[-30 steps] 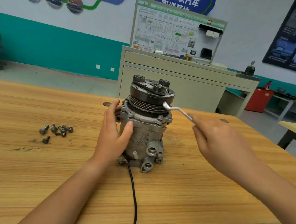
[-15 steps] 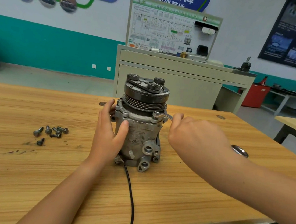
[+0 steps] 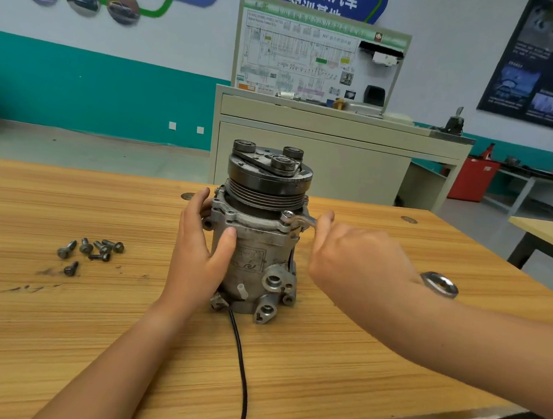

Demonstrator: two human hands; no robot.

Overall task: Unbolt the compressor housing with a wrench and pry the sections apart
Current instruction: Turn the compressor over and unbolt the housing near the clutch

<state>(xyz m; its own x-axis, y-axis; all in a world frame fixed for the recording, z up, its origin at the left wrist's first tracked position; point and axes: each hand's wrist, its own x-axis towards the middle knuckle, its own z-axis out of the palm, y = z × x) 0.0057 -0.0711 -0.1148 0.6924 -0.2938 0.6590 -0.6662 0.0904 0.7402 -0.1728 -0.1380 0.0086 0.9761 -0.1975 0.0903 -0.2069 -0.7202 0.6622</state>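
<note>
My right hand (image 3: pixel 358 262), in the centre right of the frame, is curling its fingers round the handle of the wrench (image 3: pixel 301 220), the forearm coming in low from the right edge. The wrench's ring end is sitting over a bolt (image 3: pixel 287 215) on the upper right corner of the flange. The ring (image 3: pixel 439 284) showing past my wrist seems to be the tool's other end, though my hand is hiding the shaft between them.

My left hand (image 3: pixel 200 256) is lying spread against the left side of the compressor (image 3: pixel 258 241). The thumb is pressing on the front and the fingers are reaching up toward the flange, bracing it rather than pinching anything.

The compressor is standing upright in the middle of the wooden table (image 3: pixel 53 305), pulley (image 3: pixel 268 177) on top, with a black cable (image 3: pixel 239 359) running from its base toward the bottom edge.

As for progress, I am judging the unbolting to be well under way. Several loose bolts (image 3: pixel 93 250) are lying in a cluster at the left of the frame, well apart from the compressor. At least the bolt under the wrench is waiting to come out, and I cannot tell about any at the back. The housing sections are not yet parted, so the prying is all ahead of me.
</note>
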